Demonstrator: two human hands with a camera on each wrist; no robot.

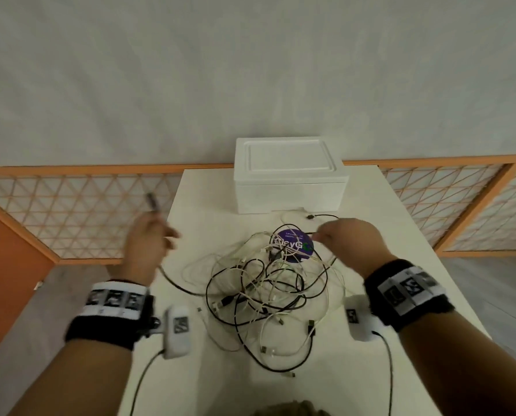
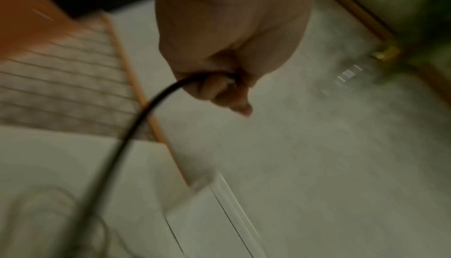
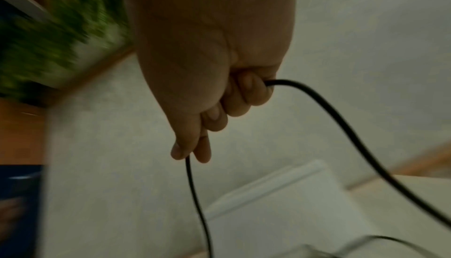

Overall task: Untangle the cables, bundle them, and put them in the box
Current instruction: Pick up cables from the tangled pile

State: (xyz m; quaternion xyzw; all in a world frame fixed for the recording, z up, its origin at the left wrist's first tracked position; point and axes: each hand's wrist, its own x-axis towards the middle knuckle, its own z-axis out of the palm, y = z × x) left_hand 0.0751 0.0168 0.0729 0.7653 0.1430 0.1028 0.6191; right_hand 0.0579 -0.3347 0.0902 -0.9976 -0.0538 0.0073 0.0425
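Evidently, both hands are gripping one black cable: the left hand is holding its plug end out left of the tangle, the right hand pinching it between tangle and closed box.

Dim, soft light; wrist views motion-blurred; edges warped

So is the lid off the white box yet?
No, in the head view the lid sits closed on the white box at the far end of the table, behind the tangle of cables.
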